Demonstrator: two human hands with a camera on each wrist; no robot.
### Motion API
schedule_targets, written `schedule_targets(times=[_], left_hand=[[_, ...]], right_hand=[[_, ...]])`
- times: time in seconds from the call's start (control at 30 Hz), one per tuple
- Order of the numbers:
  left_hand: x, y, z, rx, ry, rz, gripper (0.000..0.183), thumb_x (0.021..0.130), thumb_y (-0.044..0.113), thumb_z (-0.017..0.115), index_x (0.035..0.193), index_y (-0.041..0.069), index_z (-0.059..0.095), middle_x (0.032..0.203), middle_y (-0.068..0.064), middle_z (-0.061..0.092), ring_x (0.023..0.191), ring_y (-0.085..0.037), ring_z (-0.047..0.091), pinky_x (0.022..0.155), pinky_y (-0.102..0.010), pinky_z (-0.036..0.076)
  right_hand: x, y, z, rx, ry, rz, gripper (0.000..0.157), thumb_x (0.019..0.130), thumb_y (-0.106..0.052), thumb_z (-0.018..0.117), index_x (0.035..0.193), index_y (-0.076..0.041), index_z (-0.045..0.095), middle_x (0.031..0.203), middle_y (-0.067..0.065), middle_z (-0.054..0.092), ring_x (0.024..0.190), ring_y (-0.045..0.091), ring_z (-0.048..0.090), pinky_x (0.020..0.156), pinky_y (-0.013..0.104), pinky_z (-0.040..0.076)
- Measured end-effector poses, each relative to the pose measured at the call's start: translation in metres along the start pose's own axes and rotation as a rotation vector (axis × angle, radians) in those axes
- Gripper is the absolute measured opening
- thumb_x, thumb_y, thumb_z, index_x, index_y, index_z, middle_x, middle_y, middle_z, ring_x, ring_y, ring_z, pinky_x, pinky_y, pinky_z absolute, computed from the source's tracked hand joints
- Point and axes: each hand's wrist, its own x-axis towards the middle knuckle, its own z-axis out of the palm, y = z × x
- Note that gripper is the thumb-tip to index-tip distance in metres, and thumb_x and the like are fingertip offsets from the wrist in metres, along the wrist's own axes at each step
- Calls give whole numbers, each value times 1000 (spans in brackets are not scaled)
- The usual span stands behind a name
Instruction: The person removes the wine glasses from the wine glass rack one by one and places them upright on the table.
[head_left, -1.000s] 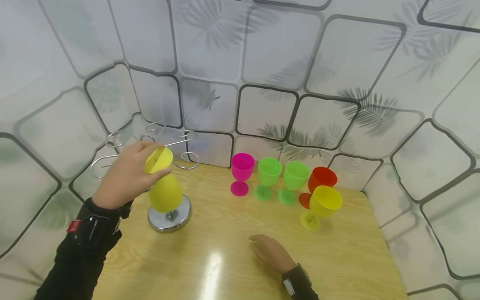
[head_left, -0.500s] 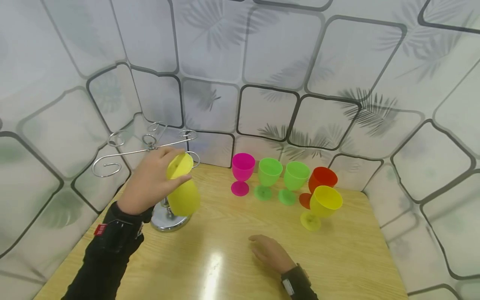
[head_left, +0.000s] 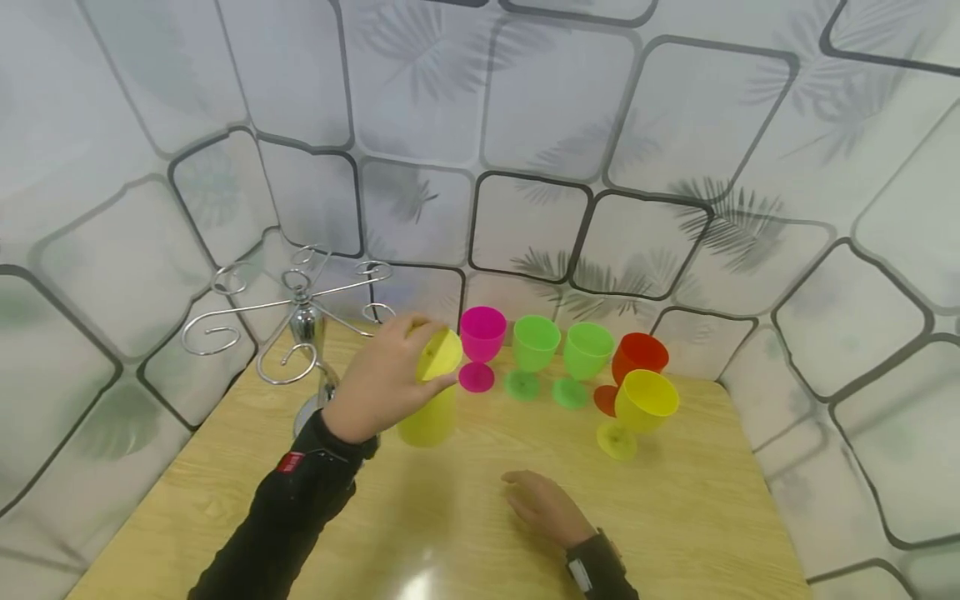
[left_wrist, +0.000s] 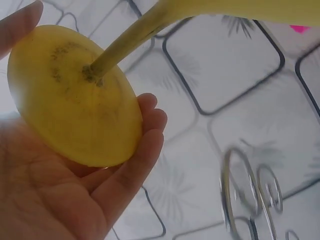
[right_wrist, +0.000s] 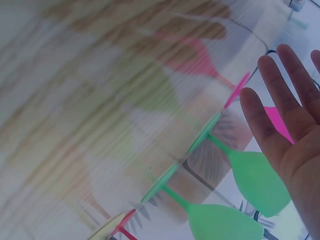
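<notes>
My left hand (head_left: 384, 379) grips a yellow goblet (head_left: 429, 423) by its round foot. The goblet hangs upside down above the table, bowl lowest. In the left wrist view, fingers and thumb hold the edge of the yellow foot (left_wrist: 75, 100), with the stem leading away from the palm. To the left stands a chrome rack (head_left: 303, 321) with curled wire arms; the forearm and hand hide part of its base. My right hand (head_left: 547, 510) rests near the table's front, holding nothing. Its fingers look extended in the right wrist view.
Along the back stand a pink goblet (head_left: 482, 335), two green goblets, the nearer-left one (head_left: 536, 343) beside the pink, and a red goblet (head_left: 640, 358). Another yellow goblet (head_left: 647, 402) stands in front of the red one. Patterned panels surround the wooden table (head_left: 675, 517).
My left hand has carried the upside-down yellow goblet rightward, away from the chrome rack, until it is close to the pink goblet. The right hand has stayed in place.
</notes>
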Motion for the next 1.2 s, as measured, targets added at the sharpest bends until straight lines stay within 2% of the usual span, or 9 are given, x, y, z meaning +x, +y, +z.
schedule_targets(times=[0.2, 0.4, 0.6, 0.73, 0.9, 1.03, 1.13, 1.2], left_hand=[[11, 17, 26, 5, -26, 80, 59, 76, 41, 74, 123, 9, 58, 117, -13, 58, 107, -28, 56, 86, -42, 53], [22, 28, 51, -42, -82, 142, 58, 74, 36, 76, 122, 9, 58, 115, -14, 59, 105, -28, 56, 83, -41, 53], [34, 39, 74, -44, -176, 166, 57, 77, 38, 73, 123, 8, 58, 119, -14, 57, 107, -27, 56, 78, -37, 54], [43, 48, 89, -51, -245, 201, 57, 78, 37, 72, 126, 11, 56, 119, -12, 56, 107, -25, 55, 78, -35, 55], [55, 60, 104, 36, -356, 252, 57, 79, 38, 71, 128, 13, 54, 120, -11, 58, 108, -25, 56, 86, -35, 52], [60, 67, 114, 84, -441, 250, 55, 80, 39, 69, 128, 16, 53, 126, -11, 55, 112, -26, 55, 85, -38, 53], [59, 67, 120, 92, -465, 251, 54, 79, 35, 68, 129, 21, 54, 127, -12, 54, 110, -27, 56, 82, -39, 54], [56, 64, 122, 77, -464, 259, 55, 78, 31, 69, 130, 22, 54, 122, -12, 55, 104, -25, 57, 77, -36, 53]], right_hand=[[-8, -1, -2, 5, 7, 29, 27, 92, -19, 57, 117, -8, 60, 116, 7, 66, 108, 24, 62, 91, 41, 51], [-14, -1, -6, 19, 27, 22, 27, 92, -16, 57, 118, -7, 60, 117, 8, 65, 108, 26, 62, 91, 42, 50], [-23, -1, -9, -7, 65, 1, 28, 89, -12, 60, 116, -6, 59, 115, 8, 65, 106, 25, 62, 89, 41, 51], [-27, 0, -10, 7, 86, 2, 27, 89, -12, 61, 115, -6, 60, 115, 8, 66, 105, 25, 63, 89, 41, 51], [-31, 3, -9, -1, 57, 50, 28, 89, -13, 61, 116, -6, 60, 115, 8, 65, 106, 24, 62, 91, 40, 51], [-35, 2, -9, 5, 52, 76, 28, 88, -12, 61, 116, -6, 60, 114, 8, 66, 105, 24, 62, 90, 39, 51], [-40, 0, -8, 14, 70, 69, 27, 89, -12, 61, 115, -6, 60, 113, 8, 66, 103, 24, 63, 89, 38, 52], [-43, 0, -7, 6, 87, 56, 27, 89, -12, 61, 115, -6, 60, 112, 8, 66, 102, 24, 64, 88, 38, 52]])
